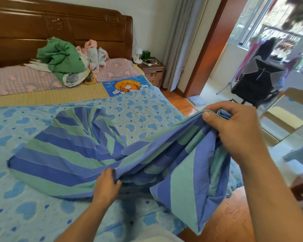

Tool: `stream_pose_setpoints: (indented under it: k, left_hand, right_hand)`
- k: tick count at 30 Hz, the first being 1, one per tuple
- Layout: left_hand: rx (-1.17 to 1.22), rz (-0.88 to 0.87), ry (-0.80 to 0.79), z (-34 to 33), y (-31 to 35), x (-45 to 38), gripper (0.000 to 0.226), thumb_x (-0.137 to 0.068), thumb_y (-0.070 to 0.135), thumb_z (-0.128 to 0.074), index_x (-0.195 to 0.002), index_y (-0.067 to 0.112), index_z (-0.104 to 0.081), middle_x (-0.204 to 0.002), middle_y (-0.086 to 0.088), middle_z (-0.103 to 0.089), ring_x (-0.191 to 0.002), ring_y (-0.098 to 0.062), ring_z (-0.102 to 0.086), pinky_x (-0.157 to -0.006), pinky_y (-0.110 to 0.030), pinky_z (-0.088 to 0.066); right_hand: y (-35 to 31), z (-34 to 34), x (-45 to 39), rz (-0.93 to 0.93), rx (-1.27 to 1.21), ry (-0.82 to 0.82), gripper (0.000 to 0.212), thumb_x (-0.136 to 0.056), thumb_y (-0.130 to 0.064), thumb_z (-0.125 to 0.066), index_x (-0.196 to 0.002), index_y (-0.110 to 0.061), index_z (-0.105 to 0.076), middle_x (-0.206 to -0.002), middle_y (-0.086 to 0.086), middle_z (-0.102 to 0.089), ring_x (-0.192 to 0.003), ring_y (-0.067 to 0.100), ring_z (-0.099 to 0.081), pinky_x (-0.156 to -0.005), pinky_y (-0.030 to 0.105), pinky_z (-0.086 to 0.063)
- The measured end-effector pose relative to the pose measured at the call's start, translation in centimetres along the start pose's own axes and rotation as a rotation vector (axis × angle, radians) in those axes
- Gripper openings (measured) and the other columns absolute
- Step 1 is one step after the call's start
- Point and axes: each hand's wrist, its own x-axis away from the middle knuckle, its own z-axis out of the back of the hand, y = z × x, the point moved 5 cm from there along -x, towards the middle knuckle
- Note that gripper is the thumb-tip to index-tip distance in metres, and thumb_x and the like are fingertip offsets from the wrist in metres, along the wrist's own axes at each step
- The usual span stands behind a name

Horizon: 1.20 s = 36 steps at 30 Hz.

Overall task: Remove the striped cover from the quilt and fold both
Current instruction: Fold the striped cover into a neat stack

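Your right hand (234, 126) grips a bunched edge of the blue-and-green striped cotton cover (73, 154), lifted off the bed. Your left hand (107, 186) pinches a lower fold, fingers curled. The cover lies across the pale blue heart-print quilt (138, 110). The blue tiger-print mat (126, 85) has lettering, only partly legible.

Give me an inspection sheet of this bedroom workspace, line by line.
Surface: bed, partly bare mat.
Job's things: heart quilt spread flat on bed; striped cover lying on it, right end lifted.
Clutter: green bundle and clothes at headboard.
Hands: left hand pinches cover's edge; right hand grips a bunched corner, raised.
Cables: white cord on nightstand.
Surroundings: curtain, open doorway, drying rack.
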Motion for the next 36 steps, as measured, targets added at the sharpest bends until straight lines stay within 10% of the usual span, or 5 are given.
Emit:
stream_pose_setpoints:
  k: [11, 21, 24, 30, 36]
  left_hand:
    - [-0.282, 0.058, 0.078, 1.9, -3.8, 0.0, 0.014, -0.089, 0.017, -0.053, -0.077, 0.023, -0.05, -0.087, -0.009, -0.068, -0.084, -0.037, -0.064, -0.064, -0.036, -0.042]
    - [-0.19, 0.159, 0.592, 25.0, -9.9, -6.6, 0.023, -0.081, 0.0, -0.058, -0.093, 0.018, -0.051, -0.089, -0.027, -0.06, -0.082, -0.047, -0.059, -0.067, -0.049, -0.046]
    - [-0.15, 0.193, 0.732, 28.7, -10.2, -6.9, 0.022, -0.08, 0.0, -0.053, -0.093, 0.019, -0.055, -0.088, -0.028, -0.062, -0.085, -0.048, -0.059, -0.072, -0.051, -0.048]
    - [-0.779, 0.065, 0.144, 18.6, -19.7, 0.9, 0.01, -0.075, 0.011, -0.074, -0.075, 0.02, -0.072, -0.08, -0.008, -0.071, -0.076, -0.034, -0.069, -0.064, -0.034, -0.046]
    - [-0.674, 0.231, 0.027, 10.9, -24.5, 6.0, 0.013, -0.072, 0.01, -0.072, -0.073, 0.022, -0.071, -0.081, -0.011, -0.066, -0.088, -0.038, -0.061, -0.076, -0.043, -0.046]
  right_hand:
    - [1.2, 2.8, -1.1, -0.006, 0.069, 0.263, 0.017, -0.085, -0.029, -0.068, -0.077, -0.044, -0.07, -0.091, -0.017, -0.069, -0.087, 0.004, -0.064, -0.083, 0.027, -0.05]
    - [7.4, 1.6, -7.9, -0.153, 0.021, 0.524, 0.017, -0.09, -0.023, -0.061, -0.099, -0.023, -0.076, -0.089, -0.009, -0.066, -0.089, 0.01, -0.063, -0.086, 0.026, -0.05]
    - [10.4, -0.6, -7.4, -0.086, -0.001, 0.286, 0.016, -0.091, -0.015, -0.062, -0.099, -0.021, -0.074, -0.091, -0.008, -0.067, -0.078, -0.008, -0.06, -0.079, 0.007, -0.045]
    - [24.9, -7.1, 3.4, -0.208, 0.921, -0.981, 0.03, -0.085, -0.009, -0.065, -0.073, -0.034, -0.074, -0.088, -0.002, -0.074, -0.089, 0.012, -0.068, -0.071, 0.011, -0.045]
    - [31.0, -8.9, 12.2, -0.308, 1.093, -0.841, 0.02, -0.085, -0.017, -0.062, -0.097, -0.025, -0.076, -0.107, 0.007, -0.074, -0.102, 0.027, -0.068, -0.078, 0.028, -0.05]
